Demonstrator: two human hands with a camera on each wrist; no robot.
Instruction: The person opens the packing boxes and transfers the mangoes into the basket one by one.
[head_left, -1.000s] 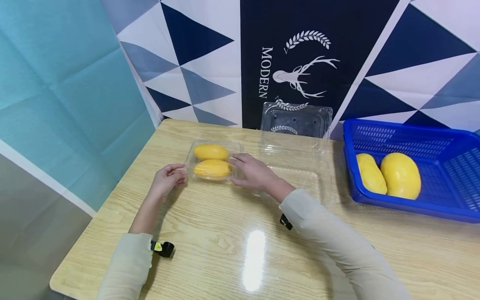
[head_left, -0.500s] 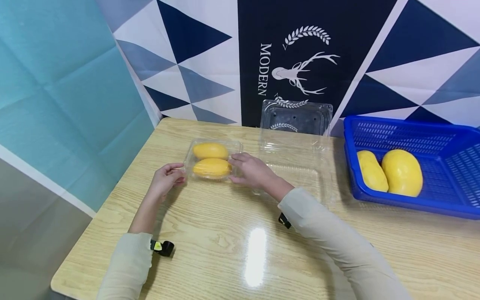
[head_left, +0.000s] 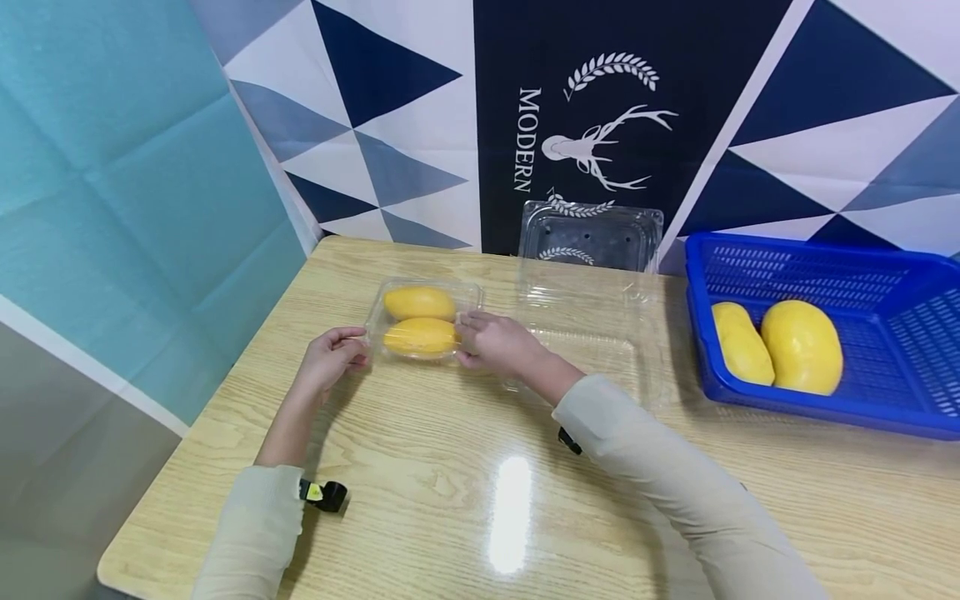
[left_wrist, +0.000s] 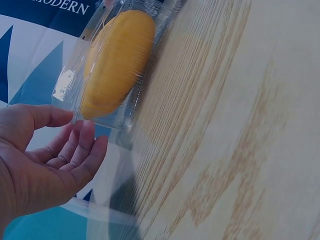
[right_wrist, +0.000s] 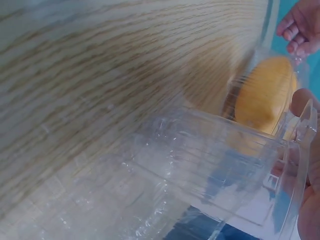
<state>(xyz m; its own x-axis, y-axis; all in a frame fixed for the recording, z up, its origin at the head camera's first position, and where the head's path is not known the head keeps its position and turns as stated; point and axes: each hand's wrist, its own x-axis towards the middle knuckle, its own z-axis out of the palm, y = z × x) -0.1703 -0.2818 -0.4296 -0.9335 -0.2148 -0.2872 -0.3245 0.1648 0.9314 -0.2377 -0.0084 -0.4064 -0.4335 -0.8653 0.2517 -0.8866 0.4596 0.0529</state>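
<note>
In the head view, a clear plastic fruit box (head_left: 375, 321) with its lid down sits on the table. Two yellow mangoes (head_left: 420, 336) lie side by side inside it. My left hand (head_left: 333, 358) pinches the box's left edge between thumb and fingers; the left wrist view shows this hand (left_wrist: 55, 155) at a box corner. At the opposite side, my right hand (head_left: 498, 342) grips the right edge with bent fingers. In the right wrist view, a second clear box partly covers this hand (right_wrist: 310, 185), so its fingertips are hard to see.
An open clear plastic box (head_left: 592, 287), its lid leaning up against the wall cloth, stands right of the fruit box. Farther right is a blue basket (head_left: 885, 329) holding two larger yellow fruits (head_left: 801, 346). The wooden table (head_left: 420, 500) ends at a left edge.
My right hand's fingers have curled in closer on the fruit box's right edge. The left hand and the mangoes have hardly moved; the head view has shifted slightly.
</note>
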